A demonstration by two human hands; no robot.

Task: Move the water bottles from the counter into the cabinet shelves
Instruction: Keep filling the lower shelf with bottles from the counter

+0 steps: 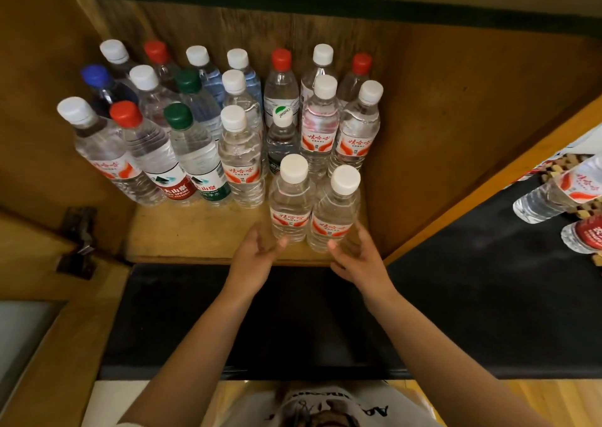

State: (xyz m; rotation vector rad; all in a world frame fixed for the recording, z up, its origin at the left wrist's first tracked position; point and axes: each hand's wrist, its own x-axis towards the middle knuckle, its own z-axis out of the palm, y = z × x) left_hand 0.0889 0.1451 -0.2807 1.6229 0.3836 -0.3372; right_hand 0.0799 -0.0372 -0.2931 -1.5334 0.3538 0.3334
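Head view looks down into a wooden cabinet shelf (195,231) packed with upright water bottles, capped in white, red, green and blue. Two white-capped bottles stand side by side at the shelf's front right: the left front bottle (290,198) and the right front bottle (335,211), touching or nearly so (both carry red-and-white labels). The left hand (257,257) is just beside the left front bottle's base, fingers relaxed and spread, its thumb near the bottle; whether it touches I cannot tell. The right hand (358,260) sits by the right front bottle's base, fingers loosely extended, gripping nothing. Below the shelf runs a black counter (472,296). At the far right on it stand two more bottles, a white-labelled counter bottle (560,195) and a red-labelled counter bottle (583,234).
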